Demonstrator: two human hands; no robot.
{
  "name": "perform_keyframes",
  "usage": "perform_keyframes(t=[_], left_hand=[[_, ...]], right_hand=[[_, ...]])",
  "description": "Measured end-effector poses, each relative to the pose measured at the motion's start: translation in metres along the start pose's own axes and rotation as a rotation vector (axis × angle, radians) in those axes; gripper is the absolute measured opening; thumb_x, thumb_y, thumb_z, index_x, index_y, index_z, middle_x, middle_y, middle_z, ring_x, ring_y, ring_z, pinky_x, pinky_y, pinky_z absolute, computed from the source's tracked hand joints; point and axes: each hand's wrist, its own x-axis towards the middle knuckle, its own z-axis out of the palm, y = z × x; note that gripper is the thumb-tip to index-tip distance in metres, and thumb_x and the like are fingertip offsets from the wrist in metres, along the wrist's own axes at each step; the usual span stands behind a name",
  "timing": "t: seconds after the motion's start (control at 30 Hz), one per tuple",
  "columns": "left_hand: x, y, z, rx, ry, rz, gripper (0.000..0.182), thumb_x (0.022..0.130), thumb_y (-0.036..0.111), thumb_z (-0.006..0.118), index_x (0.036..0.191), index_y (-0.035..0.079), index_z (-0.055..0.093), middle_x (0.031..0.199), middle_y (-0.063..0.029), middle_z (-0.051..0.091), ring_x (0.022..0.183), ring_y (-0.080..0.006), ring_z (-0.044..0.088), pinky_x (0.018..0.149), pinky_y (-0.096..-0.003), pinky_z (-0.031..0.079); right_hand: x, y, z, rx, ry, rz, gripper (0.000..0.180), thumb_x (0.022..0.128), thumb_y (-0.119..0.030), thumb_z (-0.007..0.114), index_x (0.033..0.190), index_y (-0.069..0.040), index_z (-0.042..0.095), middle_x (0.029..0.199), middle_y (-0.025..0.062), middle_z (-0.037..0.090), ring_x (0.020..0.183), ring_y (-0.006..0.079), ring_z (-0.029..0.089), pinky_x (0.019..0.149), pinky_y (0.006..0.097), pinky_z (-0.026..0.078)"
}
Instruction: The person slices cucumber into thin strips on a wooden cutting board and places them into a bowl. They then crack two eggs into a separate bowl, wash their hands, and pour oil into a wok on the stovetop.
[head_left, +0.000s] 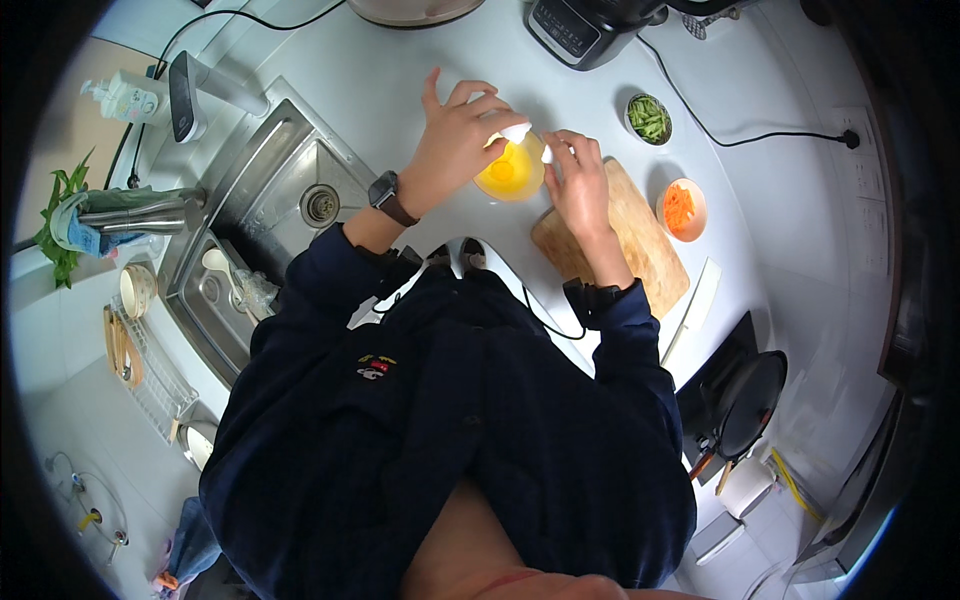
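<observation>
A glass bowl (508, 171) with yellow egg yolk in it stands on the white countertop before me. Over its left rim, my left hand (469, 127) holds a white piece of eggshell (516, 133) between thumb and fingers, the other fingers spread. My right hand (579, 176), at the bowl's right rim, pinches another white eggshell piece (547, 154). Beneath my right forearm lies a wooden cutting board (645, 240). Right of the board are a bowl of orange shreds (679, 210), which look like carrot, and a small bowl of green strips (649, 118).
The steel sink (330, 176) and its faucet (217, 86) are at left. A kitchen knife (701, 296) lies right of the board, with a black frying pan (750, 405) beyond. A black appliance (566, 34) stands at the back, its cord running to a wall socket.
</observation>
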Motion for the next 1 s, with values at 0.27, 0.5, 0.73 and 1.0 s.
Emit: perform_keyframes(t=[0.27,0.5,0.73,1.0], left_hand=[[-0.004,-0.001,0.006,0.037,-0.099,-0.046,0.040,0.079,0.018,0.076,0.118,0.031,0.075,0.105,0.0094,0.071,0.125,-0.0140,0.053,0.114,-0.0708,0.011],[-0.030,-0.019,0.051,-0.486,-0.160,-0.498,0.033,0.084,0.019,0.076,0.116,0.020,0.074,0.102,-0.0006,0.073,0.106,-0.0225,0.066,0.110,-0.0544,0.036],[-0.033,-0.003,0.076,-0.866,0.081,-0.538,0.024,0.085,0.024,0.078,0.108,0.017,0.075,0.108,-0.0089,0.072,0.100,-0.0263,0.067,0.095,-0.0418,0.047],[-0.038,0.023,0.067,-0.315,0.040,-0.464,0.040,0.086,0.022,0.076,0.126,0.019,0.069,0.130,-0.0107,0.060,0.121,-0.0304,0.053,0.108,-0.0472,0.037]], right_hand=[[-0.007,0.000,0.002,0.167,0.051,0.089,0.049,0.075,0.005,0.073,0.122,-0.006,0.068,0.119,0.0112,0.064,0.111,0.0342,0.060,0.094,0.0397,0.052],[-0.016,0.020,0.041,0.342,-0.010,0.327,0.048,0.076,0.004,0.077,0.122,-0.004,0.067,0.119,0.0136,0.066,0.102,0.0310,0.069,0.088,0.0364,0.058],[-0.007,0.021,0.060,0.933,-0.128,0.671,0.045,0.081,-0.004,0.083,0.122,-0.004,0.064,0.110,0.0098,0.073,0.098,0.0198,0.072,0.084,0.0318,0.060],[-0.002,0.034,0.055,1.090,-0.096,0.573,0.054,0.083,-0.002,0.082,0.133,-0.006,0.062,0.115,0.0056,0.069,0.098,0.0157,0.070,0.081,0.0269,0.058]])
